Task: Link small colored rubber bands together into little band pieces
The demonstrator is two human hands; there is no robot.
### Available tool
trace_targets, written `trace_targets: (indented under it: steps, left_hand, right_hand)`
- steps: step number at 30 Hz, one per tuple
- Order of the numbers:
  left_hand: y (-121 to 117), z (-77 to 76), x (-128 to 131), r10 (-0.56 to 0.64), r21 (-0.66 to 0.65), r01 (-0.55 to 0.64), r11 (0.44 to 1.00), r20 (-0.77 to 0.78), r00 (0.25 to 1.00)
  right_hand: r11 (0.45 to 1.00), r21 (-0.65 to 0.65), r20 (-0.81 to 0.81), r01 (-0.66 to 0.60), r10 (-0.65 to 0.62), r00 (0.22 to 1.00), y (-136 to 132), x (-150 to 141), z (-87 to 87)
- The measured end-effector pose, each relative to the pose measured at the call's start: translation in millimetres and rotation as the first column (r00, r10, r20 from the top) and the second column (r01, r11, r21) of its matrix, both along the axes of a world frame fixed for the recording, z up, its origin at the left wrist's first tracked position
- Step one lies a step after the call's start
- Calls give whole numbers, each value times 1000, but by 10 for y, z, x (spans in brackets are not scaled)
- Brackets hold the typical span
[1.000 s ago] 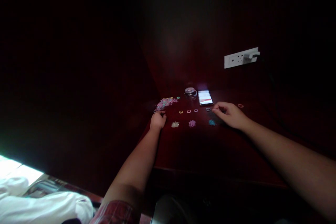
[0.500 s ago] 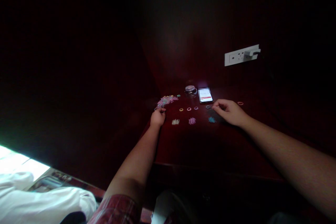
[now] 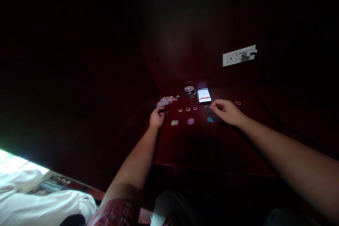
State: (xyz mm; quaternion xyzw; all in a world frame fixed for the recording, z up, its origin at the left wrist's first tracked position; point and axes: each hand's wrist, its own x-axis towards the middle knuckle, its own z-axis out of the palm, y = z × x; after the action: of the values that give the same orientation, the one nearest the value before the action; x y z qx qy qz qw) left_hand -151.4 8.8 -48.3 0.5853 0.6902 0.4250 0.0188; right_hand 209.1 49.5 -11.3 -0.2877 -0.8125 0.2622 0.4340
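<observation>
My left hand (image 3: 157, 117) rests at the left of the dark red table, just in front of a loose pile of multicoloured small bands (image 3: 166, 101). Its thumb and forefinger look parted, with a tiny pale strip (image 3: 166, 112) beside the tips. My right hand (image 3: 227, 111) is closed in a pinch next to a grey-blue ring-shaped band (image 3: 207, 107); anything between the fingertips is too small to make out. Left of that band lie a purple band (image 3: 195, 108), a pink band (image 3: 188, 109) and a yellow band (image 3: 180, 110). Nearer are cream (image 3: 174, 122), pink-purple (image 3: 191, 121) and teal (image 3: 210, 120) bunches.
A lit phone (image 3: 204, 96) lies behind the row, beside a small clear round container (image 3: 189, 91). An orange-red band (image 3: 238, 103) lies beyond my right hand. A socket plate (image 3: 239, 55) with a plug is on the back wall. White cloth (image 3: 53, 204) shows lower left.
My left thumb and forefinger have parted, and the tiny pale strip now shows apart from the fingertips. My right hand stays pinched beside the grey-blue band. The view has shifted slightly.
</observation>
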Motion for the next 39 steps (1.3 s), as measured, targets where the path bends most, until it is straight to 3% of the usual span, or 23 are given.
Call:
trace_targets:
  steps: [3, 6, 11, 14, 23, 27, 33, 39]
  left_hand:
    - [-18, 99, 169, -39, 82, 35, 996, 46, 998]
    - [33, 264, 578, -228, 196, 200, 960, 129, 965]
    - [104, 470, 1530, -506, 198, 498, 844, -12, 862]
    - [80, 488, 1841, -556, 196, 560, 805, -80, 827]
    - [71, 409, 1767, -577, 224, 565, 794, -11, 816]
    - [82, 388, 1768, -611, 223, 594, 773, 10, 792]
    - [60, 399, 1712, -575, 178, 587, 790, -119, 810]
    - [76, 361, 1714, -596, 165, 596, 786, -56, 801]
  right_hand:
    - [1000, -21, -44, -19, 18, 999, 11, -21, -20]
    - [998, -52, -86, -29, 24, 996, 24, -49, -44]
    - [996, -80, -90, -40, 32, 995, 15, -67, -38]
    - [996, -75, -112, -41, 33, 993, -16, -61, -4]
    - [985, -155, -73, -81, 70, 995, -18, -70, -46]
    - [994, -98, -60, -48, 42, 997, -28, -56, -31]
    - [996, -84, -47, -21, 17, 999, -56, -33, 16]
    - [994, -100, -46, -39, 34, 998, -36, -32, -19]
